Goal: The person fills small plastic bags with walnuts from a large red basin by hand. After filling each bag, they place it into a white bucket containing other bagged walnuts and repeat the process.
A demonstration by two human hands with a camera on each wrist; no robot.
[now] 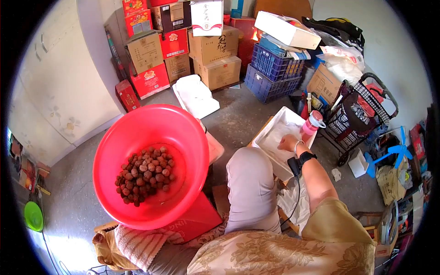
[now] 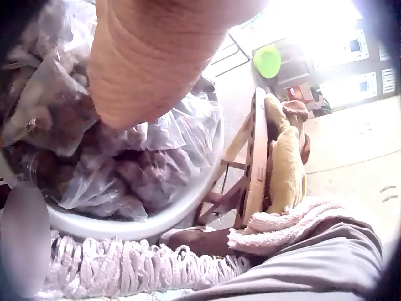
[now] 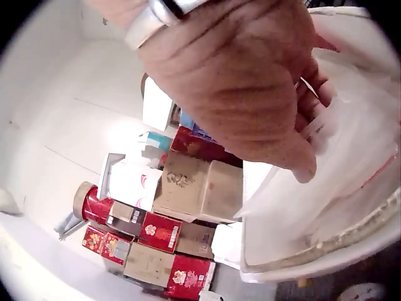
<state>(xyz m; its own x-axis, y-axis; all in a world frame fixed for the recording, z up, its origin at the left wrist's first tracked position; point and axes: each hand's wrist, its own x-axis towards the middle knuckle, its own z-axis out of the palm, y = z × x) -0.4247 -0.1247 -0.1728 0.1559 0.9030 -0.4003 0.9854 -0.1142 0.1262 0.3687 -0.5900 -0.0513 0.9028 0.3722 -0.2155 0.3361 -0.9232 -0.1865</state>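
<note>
My right hand reaches into a white foam box right of my knee. In the right wrist view its thumb and curled fingers pinch a thin, translucent plastic bag inside the box. A pink bottle stands close by that hand. Only part of my left hand shows, in the left wrist view, above a white tub of clear plastic bags with dark lumps inside; its fingers are hidden. On my left, a large red basin holds a heap of walnuts.
Stacked cartons and blue crates line the back. A checked shopping trolley stands at right, near a blue fan-like object. A white foam lid lies on the floor behind the basin. A black cord hangs below my right wrist.
</note>
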